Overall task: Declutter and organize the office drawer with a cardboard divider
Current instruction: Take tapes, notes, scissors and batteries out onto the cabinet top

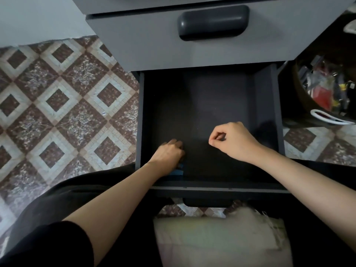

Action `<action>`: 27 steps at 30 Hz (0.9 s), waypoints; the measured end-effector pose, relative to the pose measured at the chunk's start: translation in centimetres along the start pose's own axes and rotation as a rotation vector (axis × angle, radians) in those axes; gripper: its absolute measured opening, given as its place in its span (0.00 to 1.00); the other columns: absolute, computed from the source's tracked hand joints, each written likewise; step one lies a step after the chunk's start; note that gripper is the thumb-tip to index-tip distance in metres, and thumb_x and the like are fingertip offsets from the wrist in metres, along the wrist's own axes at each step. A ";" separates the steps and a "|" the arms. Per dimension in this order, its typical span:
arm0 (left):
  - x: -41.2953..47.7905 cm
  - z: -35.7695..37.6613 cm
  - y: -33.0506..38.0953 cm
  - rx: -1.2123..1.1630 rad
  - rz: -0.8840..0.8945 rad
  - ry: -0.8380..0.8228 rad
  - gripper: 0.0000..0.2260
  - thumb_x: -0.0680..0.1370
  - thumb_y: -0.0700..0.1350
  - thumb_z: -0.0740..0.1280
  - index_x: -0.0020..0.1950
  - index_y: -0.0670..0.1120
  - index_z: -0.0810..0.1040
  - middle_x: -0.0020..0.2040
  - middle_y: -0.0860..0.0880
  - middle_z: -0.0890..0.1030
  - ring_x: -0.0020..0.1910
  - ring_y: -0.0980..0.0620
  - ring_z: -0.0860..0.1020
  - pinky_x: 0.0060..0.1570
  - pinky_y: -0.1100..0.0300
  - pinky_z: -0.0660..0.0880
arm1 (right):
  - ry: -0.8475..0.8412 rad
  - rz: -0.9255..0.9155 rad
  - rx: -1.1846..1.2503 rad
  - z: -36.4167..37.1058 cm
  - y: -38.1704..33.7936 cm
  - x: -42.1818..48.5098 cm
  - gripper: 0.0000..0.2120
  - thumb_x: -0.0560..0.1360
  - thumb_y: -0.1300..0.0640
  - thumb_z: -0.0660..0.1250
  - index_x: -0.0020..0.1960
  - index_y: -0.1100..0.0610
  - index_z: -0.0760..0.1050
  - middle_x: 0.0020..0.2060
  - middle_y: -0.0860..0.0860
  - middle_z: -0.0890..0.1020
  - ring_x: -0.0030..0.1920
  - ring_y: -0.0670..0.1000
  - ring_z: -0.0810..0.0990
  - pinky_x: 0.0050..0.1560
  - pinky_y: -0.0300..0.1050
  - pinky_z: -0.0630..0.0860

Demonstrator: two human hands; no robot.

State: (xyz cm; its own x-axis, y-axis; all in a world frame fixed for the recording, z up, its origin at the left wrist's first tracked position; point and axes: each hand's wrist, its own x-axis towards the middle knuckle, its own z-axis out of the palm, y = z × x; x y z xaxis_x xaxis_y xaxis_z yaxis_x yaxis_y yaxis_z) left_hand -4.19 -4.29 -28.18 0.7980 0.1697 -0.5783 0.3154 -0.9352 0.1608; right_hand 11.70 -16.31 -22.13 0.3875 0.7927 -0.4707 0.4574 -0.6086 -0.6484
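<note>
The lower drawer (267,105) of a grey cabinet is pulled out towards me, and its dark bottom looks almost bare. My left hand (169,153) is inside at the front left, fingers curled down over a small blue thing (180,170) that is mostly hidden. My right hand (233,141) hovers over the front right of the drawer. Its thumb and forefinger are pinched together and the other fingers are curled. I can see nothing between the fingertips. No cardboard divider is in view.
The shut upper drawer with a dark handle (213,22) overhangs the back of the open one. A dark bin (294,105) full of mixed stationery stands on the right. Patterned floor tiles (67,105) lie on the left, and a pale cushion (221,239) is under me.
</note>
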 end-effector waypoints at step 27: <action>-0.6 -2.5 -0.1 -0.155 -0.200 -0.228 0.10 0.74 0.45 0.70 0.55 0.49 0.79 0.54 0.48 0.79 0.53 0.50 0.77 0.49 0.59 0.74 | -0.031 0.359 0.488 -0.8 0.6 1.1 0.05 0.76 0.65 0.66 0.42 0.58 0.74 0.42 0.58 0.80 0.30 0.50 0.79 0.28 0.37 0.77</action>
State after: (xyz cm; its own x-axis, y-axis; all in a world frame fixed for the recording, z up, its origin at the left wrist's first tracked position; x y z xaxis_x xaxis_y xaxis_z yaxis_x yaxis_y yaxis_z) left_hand -3.38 -3.52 -25.86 0.5823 0.2548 -0.7720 0.5427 -0.8289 0.1357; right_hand 13.08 -15.80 -22.52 0.4230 0.5461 -0.7231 -0.1201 -0.7572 -0.6421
